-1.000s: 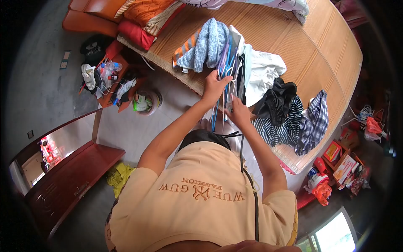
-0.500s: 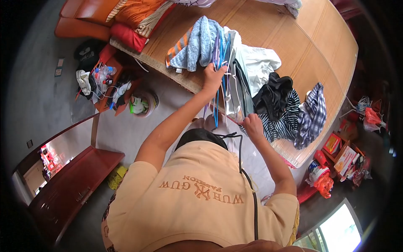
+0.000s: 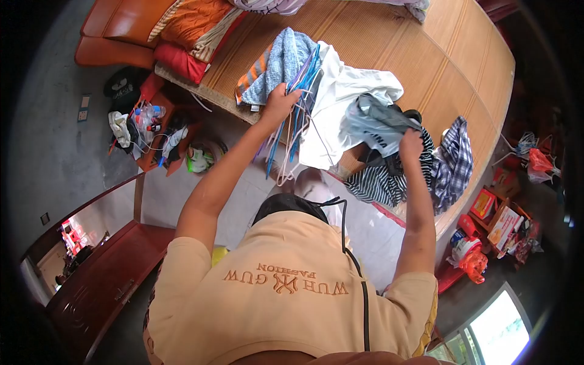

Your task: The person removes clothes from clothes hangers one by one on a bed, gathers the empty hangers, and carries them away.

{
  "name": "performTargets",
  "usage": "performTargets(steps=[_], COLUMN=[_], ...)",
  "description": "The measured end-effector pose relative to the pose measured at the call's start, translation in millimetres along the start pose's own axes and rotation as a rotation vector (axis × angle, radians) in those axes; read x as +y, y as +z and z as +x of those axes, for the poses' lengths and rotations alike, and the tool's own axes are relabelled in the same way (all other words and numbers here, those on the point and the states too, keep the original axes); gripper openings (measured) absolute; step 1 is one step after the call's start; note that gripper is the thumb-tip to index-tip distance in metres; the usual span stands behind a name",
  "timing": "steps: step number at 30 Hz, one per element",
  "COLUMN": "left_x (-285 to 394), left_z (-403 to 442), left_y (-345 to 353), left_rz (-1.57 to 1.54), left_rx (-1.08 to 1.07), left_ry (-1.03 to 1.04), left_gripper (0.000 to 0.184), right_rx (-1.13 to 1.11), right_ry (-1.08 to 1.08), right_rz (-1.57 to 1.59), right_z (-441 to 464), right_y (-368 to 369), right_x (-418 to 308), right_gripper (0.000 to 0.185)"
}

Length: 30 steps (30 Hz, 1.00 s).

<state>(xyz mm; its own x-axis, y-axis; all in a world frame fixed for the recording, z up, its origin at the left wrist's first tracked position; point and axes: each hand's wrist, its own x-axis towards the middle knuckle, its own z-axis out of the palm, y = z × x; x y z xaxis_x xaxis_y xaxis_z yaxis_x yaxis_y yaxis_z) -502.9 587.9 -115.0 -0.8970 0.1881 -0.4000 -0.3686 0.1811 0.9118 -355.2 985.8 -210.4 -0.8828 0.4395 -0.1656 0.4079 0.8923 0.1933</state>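
Observation:
My left hand (image 3: pixel 281 104) is closed around a bunch of blue, purple and pale clothes hangers (image 3: pixel 295 126), which hang over the bed's near edge. Pinched in my right hand (image 3: pixel 411 146) is a grey garment (image 3: pixel 377 117) with dark lettering, lifted over the clothes on the right. Between my hands a white garment (image 3: pixel 331 121) lies spread out. Beyond the hangers is a light-blue and orange striped cloth (image 3: pixel 286 58). Under and beside the grey garment are a black-and-white striped garment (image 3: pixel 380 184), a black one, mostly covered, and a plaid shirt (image 3: pixel 453 163).
The clothes lie on a bed with a woven mat (image 3: pixel 438 79). An orange-red bundle of bedding (image 3: pixel 191 36) sits at the far left. Left of the bed are a cluttered small cabinet (image 3: pixel 152 137) and a bin (image 3: pixel 201 157). Boxes and bags (image 3: pixel 502 228) stand at the right.
My left hand has moved left with the hangers. My right hand has risen to the right, drawing the grey garment away from the hangers over the pile. The white garment now lies more exposed.

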Motion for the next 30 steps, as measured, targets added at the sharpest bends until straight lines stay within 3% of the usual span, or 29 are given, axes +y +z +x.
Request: performTargets(steps=[5, 7, 9, 11, 12, 13, 15, 16, 17, 19, 21, 22, 24, 30], left_x=[-8, -3, -9, -11, -12, -12, -9, -8, -8, -9, -8, -7, -5, -2], left_z=[-1, -9, -13, -18, -19, -21, -26, -28, -30, -35, -37, -39, -42, -52], left_y=[-19, -26, -32, -35, -36, -36, -36, -37, -39, -40, -39, -39, -36, -24], left_rz=[-0.013, -0.063, -0.109, -0.127, -0.167, -0.204, -0.215, -0.213, -0.211, -0.232, -0.200, -0.192, -0.177, -0.144], left_rx=[0.011, -0.001, 0.024, 0.041, 0.053, 0.063, 0.077, 0.066, 0.056, 0.031, 0.022, 0.005, -0.016, -0.069], left_ry=[-0.017, -0.040, -0.049, -0.080, -0.112, -0.142, -0.151, -0.154, -0.158, -0.139, -0.130, -0.106, -0.095, -0.007], left_gripper=[0.014, 0.015, 0.016, 0.017, 0.017, 0.017, 0.016, 0.016, 0.016, 0.015, 0.015, 0.015, 0.015, 0.014], right_rx=[-0.225, -0.102, -0.267, -0.271, -0.439, -0.439, -0.426, -0.511, -0.564, -0.152, 0.105, 0.117, 0.357, 0.313], right_ry=[0.473, 0.732, 0.037, -0.285, -0.382, -0.512, -0.592, -0.561, -0.408, -0.237, -0.103, -0.084, -0.282, -0.643], right_rz=[0.074, 0.063, -0.186, 0.059, 0.236, 0.336, 0.668, 0.736, 0.805, 0.970, 1.091, 1.185, 1.110, 0.701], right_z=[38, 39, 27, 2, -8, -18, -53, -61, -62, -63, -49, -42, -25, 33], right_y=[-16, 9, 14, -14, -24, 37, 43, 35, 32, 35, 10, -22, -56, -99], right_x=[27, 27, 16, -44, -76, -92, -142, -162, -183, -211, -228, -234, -245, -272], right_gripper=[0.030, 0.024, 0.022, 0.025, 0.031, 0.034, 0.038, 0.042, 0.034, 0.026, 0.027, 0.028, 0.034, 0.052])
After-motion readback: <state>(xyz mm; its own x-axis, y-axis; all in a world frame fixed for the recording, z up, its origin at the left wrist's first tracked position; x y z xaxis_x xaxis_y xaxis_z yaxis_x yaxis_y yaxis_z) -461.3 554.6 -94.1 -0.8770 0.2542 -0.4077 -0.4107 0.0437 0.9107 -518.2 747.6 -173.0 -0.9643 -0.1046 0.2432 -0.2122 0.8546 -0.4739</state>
